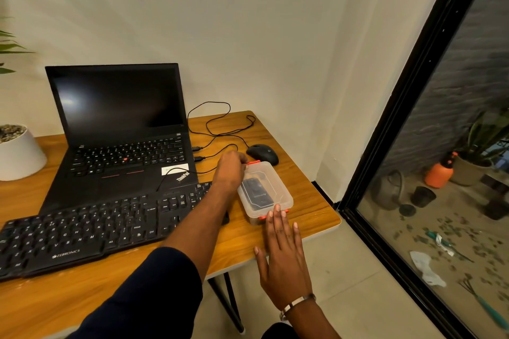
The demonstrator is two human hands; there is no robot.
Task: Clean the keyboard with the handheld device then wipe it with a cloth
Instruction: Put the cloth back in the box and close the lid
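- The left hand (pixel 230 170) reached forward on a long, dark-sleeved arm, its fingers curled downward and out of sight.
- The right hand (pixel 283 259) lay flat, palm down, fingers extended and slightly spread (a band circled its wrist).

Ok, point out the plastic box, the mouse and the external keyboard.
plastic box (pixel 278 187), head view, on its clear lid.
mouse (pixel 263 153), head view, on its top shell.
external keyboard (pixel 82 231), head view, on its letter keys.
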